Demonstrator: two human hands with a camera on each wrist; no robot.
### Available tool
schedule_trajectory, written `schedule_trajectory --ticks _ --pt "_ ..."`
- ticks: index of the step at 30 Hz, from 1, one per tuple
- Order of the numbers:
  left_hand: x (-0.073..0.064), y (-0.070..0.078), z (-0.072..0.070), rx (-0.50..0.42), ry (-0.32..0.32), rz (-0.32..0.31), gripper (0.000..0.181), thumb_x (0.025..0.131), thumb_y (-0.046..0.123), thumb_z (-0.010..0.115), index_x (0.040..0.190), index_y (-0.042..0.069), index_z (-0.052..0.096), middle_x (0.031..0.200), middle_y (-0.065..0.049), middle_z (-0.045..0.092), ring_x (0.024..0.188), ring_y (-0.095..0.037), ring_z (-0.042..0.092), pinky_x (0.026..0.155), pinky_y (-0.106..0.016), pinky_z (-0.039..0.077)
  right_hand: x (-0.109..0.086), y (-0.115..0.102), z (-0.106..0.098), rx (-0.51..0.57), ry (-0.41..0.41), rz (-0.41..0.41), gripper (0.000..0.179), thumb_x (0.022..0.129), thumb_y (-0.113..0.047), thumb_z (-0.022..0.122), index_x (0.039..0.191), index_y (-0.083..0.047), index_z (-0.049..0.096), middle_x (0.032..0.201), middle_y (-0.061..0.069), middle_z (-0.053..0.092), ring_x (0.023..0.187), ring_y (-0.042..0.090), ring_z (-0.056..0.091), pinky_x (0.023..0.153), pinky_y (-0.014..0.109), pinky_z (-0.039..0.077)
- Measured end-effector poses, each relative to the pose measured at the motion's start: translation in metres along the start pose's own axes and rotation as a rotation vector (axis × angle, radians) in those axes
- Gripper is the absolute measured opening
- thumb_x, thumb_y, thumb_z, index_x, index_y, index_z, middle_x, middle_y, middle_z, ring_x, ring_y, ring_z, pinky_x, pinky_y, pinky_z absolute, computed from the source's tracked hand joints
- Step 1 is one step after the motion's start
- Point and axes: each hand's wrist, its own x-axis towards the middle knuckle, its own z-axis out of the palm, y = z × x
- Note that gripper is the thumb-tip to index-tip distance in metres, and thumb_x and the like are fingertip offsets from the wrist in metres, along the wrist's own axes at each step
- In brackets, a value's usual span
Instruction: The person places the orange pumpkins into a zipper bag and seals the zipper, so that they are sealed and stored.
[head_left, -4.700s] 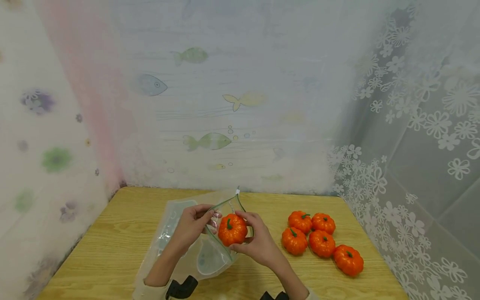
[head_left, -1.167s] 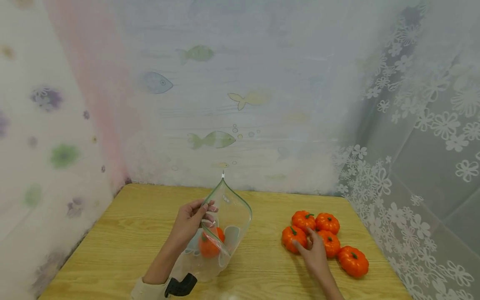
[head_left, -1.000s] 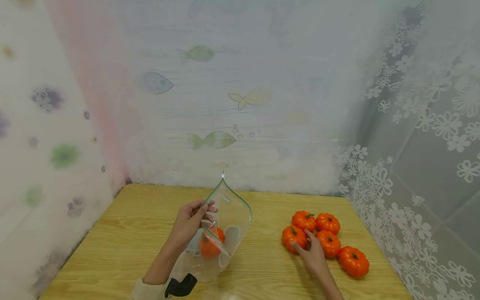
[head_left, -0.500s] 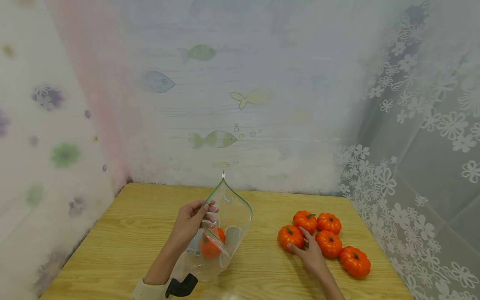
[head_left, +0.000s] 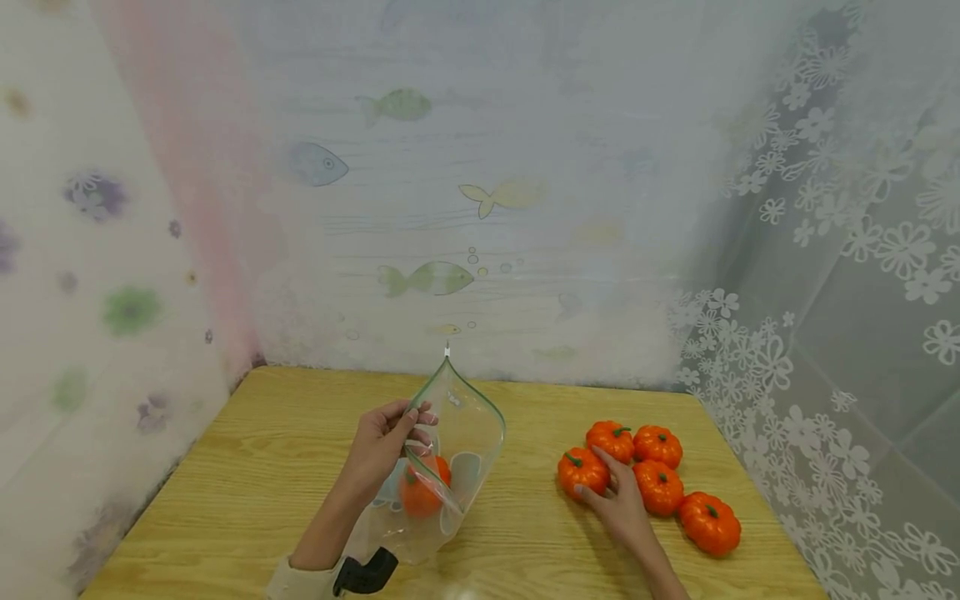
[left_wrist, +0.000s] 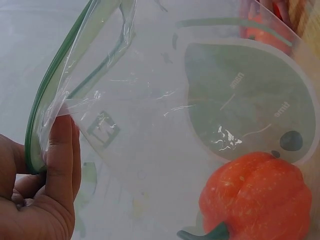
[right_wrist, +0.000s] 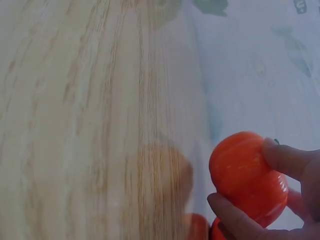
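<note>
1 pumpkin (head_left: 577, 472) right of the bag (head_left: 474, 427) is held by the right hand (head_left: 621, 504), likely for pickup; the left hand (head_left: 384, 437) pinches the bag; carrying bagward seems next.

A small screened corner, homely in decor; exact room type cannot be determined. Evidence: a fish-printed sheet (head_left: 495, 167) behind the wood-grain table (head_left: 255, 450), a flower-spotted sheet (head_left: 97, 267) at left, and a translucent white-flowered sheet (head_left: 817, 242) at right, grey tile-like panels (head_left: 885, 367) showing through.

The head view looks forward and down at both hands (head_left: 382, 435), shared closer by wrist views.
</note>
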Motion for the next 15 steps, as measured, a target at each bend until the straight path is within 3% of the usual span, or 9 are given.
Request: schedule_trajectory --ticks 5,9,15 --pt "-0.0001 -0.0003 0.0010 0.001 0.001 -0.001 0.030 0.109 0.004 0.044 0.132 -0.011 0.058 0.114 -0.029 0.066 0.075 -0.011 0.069 0.072 -0.028 0.063 -0.0005 -0.0006 0.0023 0.024 0.007 -0.026 0.065 0.094 -0.016 0.076 0.151 -0.010 0.047 0.156 0.024 0.030 0.147 0.044 0.026 0.114 0.067 0.034" --pt "0.0000 -0.0002 0.0012 -0.002 0.000 -0.005 0.031 0.109 0.004 0.045 0.132 -0.012 0.057 0.112 -0.025 0.068 0.075 -0.011 0.069 0.072 -0.028 0.063 -0.0019 -0.0036 0.0047 0.053 0.034 -0.028 0.065 0.092 -0.020 0.078 0.150 -0.012 0.050 0.155 0.021 0.034 0.146 0.042 0.030 0.115 0.064 0.035" --pt "0.0000 -0.0007 0.0010 -0.004 0.001 -0.012 0.031 0.109 0.004 0.045 0.132 -0.011 0.058 0.108 -0.017 0.071 0.076 -0.011 0.069 0.072 -0.028 0.063 -0.0035 -0.0063 0.0096 0.114 0.073 -0.050 0.063 0.091 -0.018 0.079 0.148 -0.012 0.052 0.153 0.016 0.038 0.138 0.037 0.044 0.110 0.050 0.046"
